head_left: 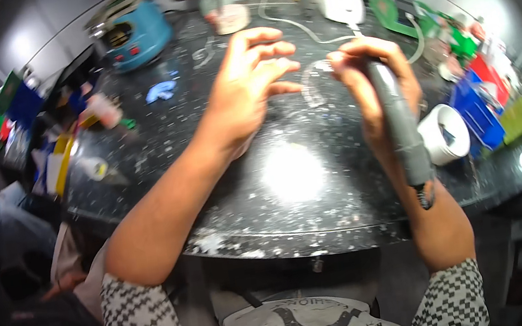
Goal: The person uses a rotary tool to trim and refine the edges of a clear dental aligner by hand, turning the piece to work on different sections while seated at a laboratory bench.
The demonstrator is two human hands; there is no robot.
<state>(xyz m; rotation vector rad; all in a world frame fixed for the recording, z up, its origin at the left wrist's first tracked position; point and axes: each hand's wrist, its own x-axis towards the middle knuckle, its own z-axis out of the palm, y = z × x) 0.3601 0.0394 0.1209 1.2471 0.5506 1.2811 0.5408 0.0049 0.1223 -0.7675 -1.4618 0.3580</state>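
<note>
My right hand is wrapped round a thick grey rotary handpiece, whose coiled cord end hangs back over my forearm. Its working tip is hidden by my fingers. A clear, horseshoe-shaped plastic piece, like a dental aligner, is between my two hands, close to the right fingertips; I cannot tell whether they touch it. My left hand is raised over the counter with fingers apart and nothing in them, its fingertips close to the left side of the clear piece.
The speckled black counter has a blue machine at back left and a crumpled blue glove. A white cup, blue bin and green device are at right. A white cable crosses the back. Another person sits at left.
</note>
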